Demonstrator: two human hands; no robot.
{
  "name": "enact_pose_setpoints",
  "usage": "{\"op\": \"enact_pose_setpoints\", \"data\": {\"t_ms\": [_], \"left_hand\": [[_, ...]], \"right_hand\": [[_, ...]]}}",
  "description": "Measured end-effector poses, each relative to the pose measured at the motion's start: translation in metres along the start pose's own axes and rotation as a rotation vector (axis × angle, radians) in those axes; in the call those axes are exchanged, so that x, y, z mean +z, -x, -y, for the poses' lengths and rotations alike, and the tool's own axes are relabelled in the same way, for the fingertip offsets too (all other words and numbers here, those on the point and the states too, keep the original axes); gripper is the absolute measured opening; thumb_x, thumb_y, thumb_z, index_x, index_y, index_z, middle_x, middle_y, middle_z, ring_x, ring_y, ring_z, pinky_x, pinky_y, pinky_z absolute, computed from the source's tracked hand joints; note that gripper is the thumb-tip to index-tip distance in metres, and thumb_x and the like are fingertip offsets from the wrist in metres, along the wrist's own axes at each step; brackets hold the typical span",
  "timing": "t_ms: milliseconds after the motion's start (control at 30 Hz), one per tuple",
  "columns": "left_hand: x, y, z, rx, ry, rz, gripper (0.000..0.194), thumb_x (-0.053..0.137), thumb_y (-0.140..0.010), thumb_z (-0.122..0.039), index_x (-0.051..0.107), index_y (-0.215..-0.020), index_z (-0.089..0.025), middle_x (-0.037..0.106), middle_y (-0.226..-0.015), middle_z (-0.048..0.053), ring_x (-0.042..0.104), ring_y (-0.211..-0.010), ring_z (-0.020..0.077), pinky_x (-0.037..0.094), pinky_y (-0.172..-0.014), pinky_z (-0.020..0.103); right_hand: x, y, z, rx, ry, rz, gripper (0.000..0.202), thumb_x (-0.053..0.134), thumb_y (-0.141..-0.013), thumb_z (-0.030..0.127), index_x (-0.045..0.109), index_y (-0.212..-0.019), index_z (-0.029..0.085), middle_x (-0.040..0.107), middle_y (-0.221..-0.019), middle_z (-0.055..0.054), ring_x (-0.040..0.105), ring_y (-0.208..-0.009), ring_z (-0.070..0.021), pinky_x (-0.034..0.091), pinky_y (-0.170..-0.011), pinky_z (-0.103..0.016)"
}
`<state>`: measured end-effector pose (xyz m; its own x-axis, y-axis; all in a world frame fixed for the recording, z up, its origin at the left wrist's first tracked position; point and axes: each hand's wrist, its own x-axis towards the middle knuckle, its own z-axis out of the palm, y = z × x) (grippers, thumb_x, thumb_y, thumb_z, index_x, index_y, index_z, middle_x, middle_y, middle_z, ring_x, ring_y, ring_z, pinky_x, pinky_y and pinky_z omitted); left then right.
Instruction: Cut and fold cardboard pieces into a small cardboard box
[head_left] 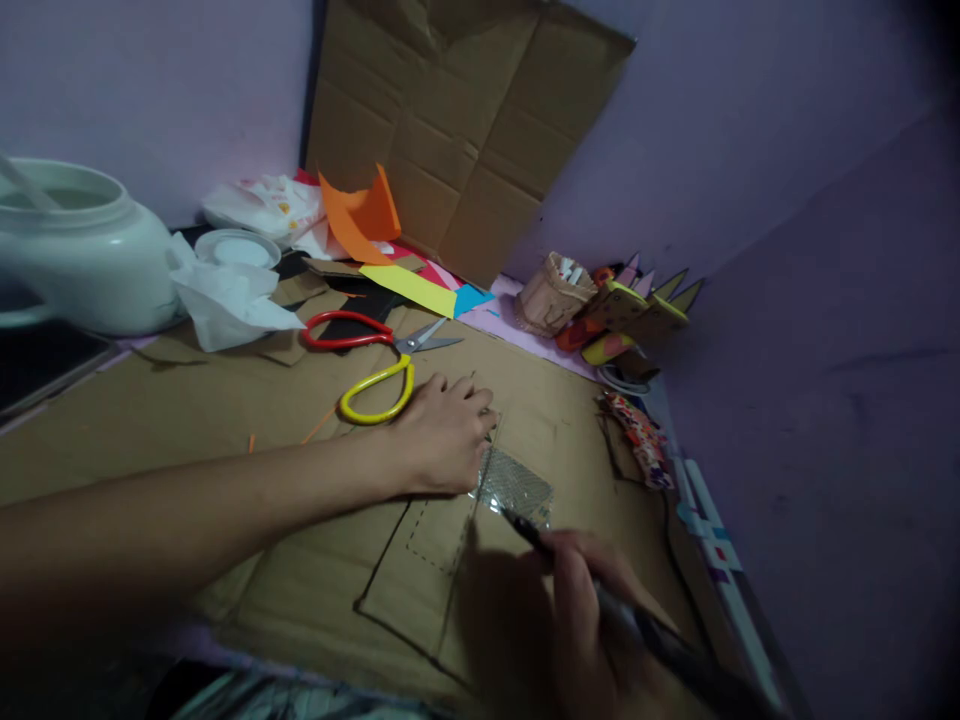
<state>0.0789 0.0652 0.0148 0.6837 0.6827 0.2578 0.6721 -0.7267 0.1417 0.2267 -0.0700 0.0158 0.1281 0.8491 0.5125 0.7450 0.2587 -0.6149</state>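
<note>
My right hand (600,630) grips a black pen (529,530), its tip at the lower edge of a clear, finely patterned plastic piece (517,485). That piece lies flat on a brown cardboard sheet (300,570). My left hand (446,440) presses down on the sheet beside the plastic piece, fingers spread, its edge against the piece's left end. Solid dark lines and a dashed outline are drawn on the cardboard below my left hand. Just beyond that hand lie scissors (405,350) with one red and one yellow handle, blades parted.
A white teapot (112,260) and crumpled tissue (225,300) stand at the left. Orange paper (360,220) and yellow paper (412,288) lie at the back. A large cardboard panel (442,120) leans on the wall. Decorated holders (555,293) and a colourful wrapper (637,440) sit at the right.
</note>
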Motion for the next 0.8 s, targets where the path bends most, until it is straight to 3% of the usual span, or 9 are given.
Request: {"op": "enact_pose_setpoints", "data": {"t_ms": [100, 233, 633, 800], "left_hand": [[0.0, 0.0, 0.0, 0.002, -0.002, -0.008, 0.033, 0.042, -0.081, -0.029, 0.058, -0.107, -0.017, 0.057, -0.113, 0.01, 0.047, -0.099, 0.0281, 0.034, -0.076, 0.044], [0.0, 0.0, -0.001, 0.003, -0.003, -0.002, 0.032, 0.041, -0.081, -0.029, 0.058, -0.106, -0.017, 0.057, -0.112, 0.01, 0.047, -0.099, 0.0284, 0.034, -0.075, 0.044], [0.003, -0.001, 0.0, 0.004, -0.031, -0.011, 0.033, 0.043, -0.08, -0.03, 0.058, -0.107, -0.018, 0.057, -0.112, 0.01, 0.047, -0.097, 0.0282, 0.034, -0.074, 0.044], [0.003, 0.0, 0.0, 0.004, -0.034, -0.009, 0.033, 0.042, -0.081, -0.031, 0.058, -0.106, -0.017, 0.058, -0.111, 0.01, 0.047, -0.096, 0.0277, 0.034, -0.073, 0.044]], "right_hand": [[0.013, -0.014, -0.01, 0.073, -0.019, -0.005, 0.024, 0.045, -0.087, 0.036, 0.06, -0.081, 0.019, 0.063, -0.06, -0.001, 0.06, -0.048, -0.0138, 0.046, -0.045, -0.022], [0.018, -0.01, -0.008, 0.142, 0.019, 0.046, 0.027, 0.042, -0.088, 0.04, 0.059, -0.08, 0.021, 0.062, -0.06, 0.0, 0.059, -0.05, -0.0137, 0.045, -0.048, -0.023], [0.015, -0.01, -0.002, -0.006, 0.037, 0.113, 0.025, 0.043, -0.088, 0.035, 0.061, -0.079, 0.02, 0.061, -0.057, 0.0, 0.06, -0.05, -0.0136, 0.045, -0.048, -0.023], [0.014, -0.006, 0.006, -0.022, 0.01, 0.047, 0.02, 0.05, -0.085, 0.027, 0.064, -0.073, 0.019, 0.065, -0.061, -0.002, 0.059, -0.045, -0.0118, 0.047, -0.046, -0.02]]}}
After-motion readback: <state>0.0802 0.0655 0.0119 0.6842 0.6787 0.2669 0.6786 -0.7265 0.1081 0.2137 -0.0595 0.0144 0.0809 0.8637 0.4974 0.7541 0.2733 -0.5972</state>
